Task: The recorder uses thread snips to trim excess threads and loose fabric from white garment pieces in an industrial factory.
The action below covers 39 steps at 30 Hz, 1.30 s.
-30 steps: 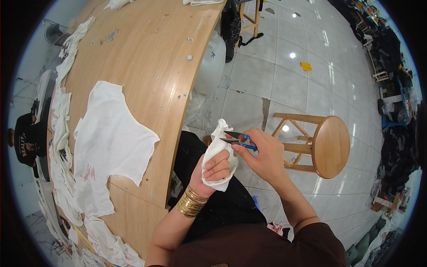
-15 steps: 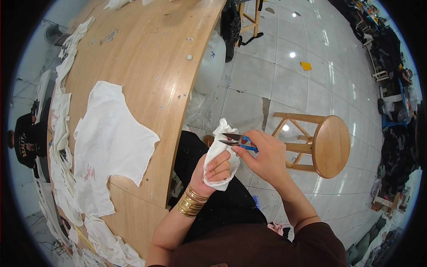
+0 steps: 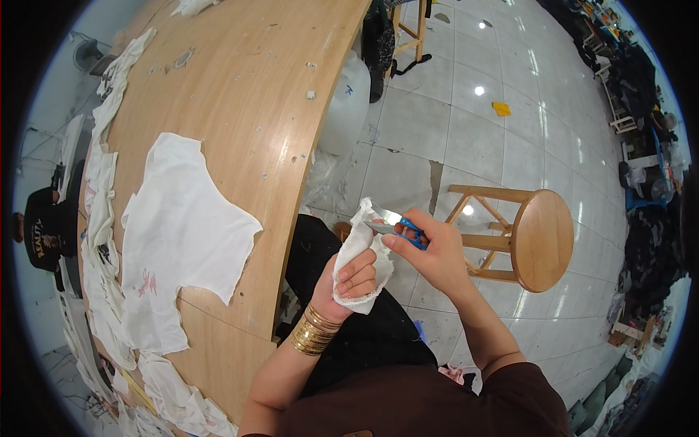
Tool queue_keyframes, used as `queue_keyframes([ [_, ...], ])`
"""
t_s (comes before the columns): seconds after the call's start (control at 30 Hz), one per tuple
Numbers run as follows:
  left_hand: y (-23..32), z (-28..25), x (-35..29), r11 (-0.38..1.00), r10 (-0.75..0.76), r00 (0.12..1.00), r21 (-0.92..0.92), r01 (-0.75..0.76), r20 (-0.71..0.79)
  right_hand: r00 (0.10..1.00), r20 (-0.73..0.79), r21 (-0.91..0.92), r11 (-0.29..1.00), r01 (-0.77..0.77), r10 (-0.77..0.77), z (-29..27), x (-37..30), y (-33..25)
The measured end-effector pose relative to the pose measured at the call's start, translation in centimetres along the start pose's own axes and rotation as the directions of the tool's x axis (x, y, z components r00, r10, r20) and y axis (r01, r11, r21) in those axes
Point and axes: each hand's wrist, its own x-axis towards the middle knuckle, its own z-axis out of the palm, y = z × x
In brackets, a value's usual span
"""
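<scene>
The right grip [image 3: 435,255] is closed around the blue-handled snips [image 3: 389,216], blades parted and pointing toward 9 o'clock. The left grip [image 3: 351,280] is clenched on a bunched white cloth piece [image 3: 355,239], fingers folded over its lower part, above the person's dark lap. The blades lie at the cloth's 1 o'clock side, their tips overlapping its upper end; whether they touch it is unclear. Gold bangles [image 3: 312,336] circle the left wrist at 7 o'clock.

At 9 o'clock from the cloth, a flat white fabric panel [image 3: 182,233] with a small red print lies on the wooden counter [image 3: 240,109]. Beyond it, crumpled white fabric [image 3: 100,175] lines the counter's far edge, and another person [image 3: 44,226] in black is farther out. At 3 o'clock a round wooden stool [image 3: 540,240] stands on the grey tiled floor [image 3: 466,146]; a yellow scrap [image 3: 501,108] lies between 1 and 2 o'clock.
</scene>
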Motion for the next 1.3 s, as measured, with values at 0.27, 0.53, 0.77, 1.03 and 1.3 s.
queue_keyframes([
  [0.27, 0.1, 0.3, -0.1, 0.995, -0.042, 0.992, -0.089, 0.053, 0.118, 0.948, -0.034, -0.386, 0.879, 0.279, -0.316, 0.0, -0.5, -0.3],
  [0.53, 0.2, 0.4, -0.1, 0.995, -0.016, 0.999, 0.102, 0.013, 0.033, 0.941, -0.018, -0.441, 0.847, 0.296, -0.338, -0.1, -0.7, -0.8],
  [0.77, -0.1, 0.8, 0.0, 0.979, 0.014, 0.999, 0.203, -0.004, -0.048, 0.947, -0.042, -0.394, 0.876, 0.278, -0.319, 0.4, -0.7, -0.4],
  [1.03, -0.1, 0.6, 0.1, 0.837, 0.171, 0.98, 0.539, -0.09, -0.101, 0.997, 0.075, 0.188, 0.982, -0.013, -0.001, 0.1, -0.3, -0.5],
  [1.3, -0.5, 1.6, 0.3, -0.07, 0.732, 0.663, 0.986, -0.153, 0.156, 0.998, 0.051, 0.038, 0.999, -0.031, 0.029, -0.4, -0.5, 0.1],
])
